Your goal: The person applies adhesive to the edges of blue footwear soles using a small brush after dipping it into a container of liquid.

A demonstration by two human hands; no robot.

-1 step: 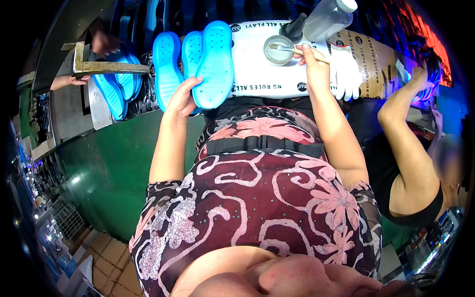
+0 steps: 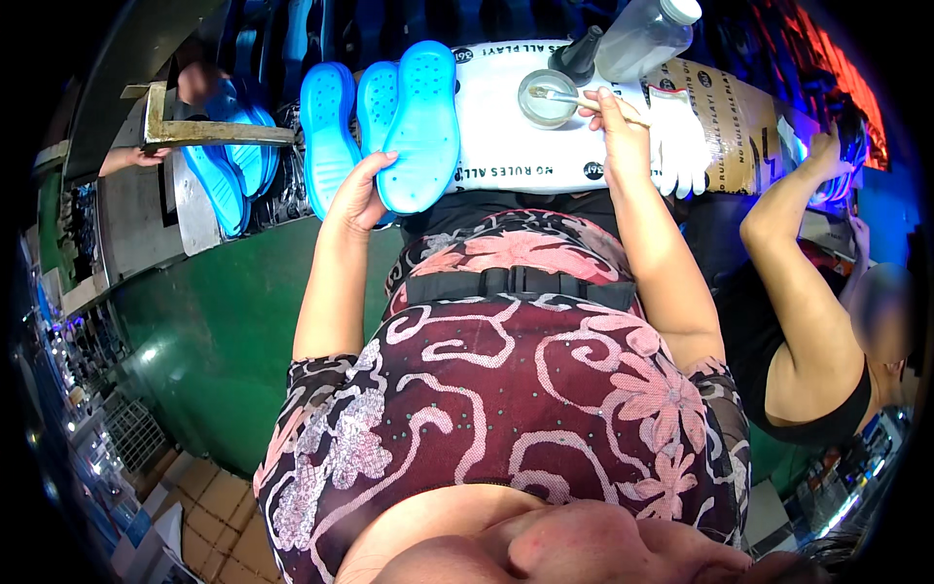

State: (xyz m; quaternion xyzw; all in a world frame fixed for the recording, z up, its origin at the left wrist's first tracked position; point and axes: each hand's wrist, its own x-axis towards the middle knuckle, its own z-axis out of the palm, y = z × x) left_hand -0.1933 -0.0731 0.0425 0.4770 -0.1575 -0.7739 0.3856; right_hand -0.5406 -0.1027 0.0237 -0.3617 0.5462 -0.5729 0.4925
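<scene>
My left hand [image 2: 362, 193] is closed on the heel end of a bright blue shoe sole [image 2: 424, 127] with small holes, thumb on top. Beneath it, partly covered, lies another blue sole [image 2: 377, 97], and a third blue sole [image 2: 329, 117] rests to its left. In my right hand [image 2: 623, 136] is a brush [image 2: 613, 103] with a pale handle, pinched between the fingers. Its bristles are over the mouth of a round glass jar [image 2: 548, 119]; whether they touch what is inside I cannot tell. The jar stands on a white printed sheet [image 2: 506, 146].
Behind the jar are a dark cone-shaped bottle [image 2: 581, 56] and a clear bottle [image 2: 647, 41] with a white cap. A white glove [image 2: 678, 146] lies to the right. Left, a wooden bar [image 2: 224, 133] stands before more blue soles [image 2: 219, 190] and another person's hand [image 2: 197, 84]. A co-worker's arm [image 2: 793, 200] is at right.
The other person's hand at the far left has shifted slightly by the blue soles. My right hand and the brush have barely moved; my left hand stays in place.
</scene>
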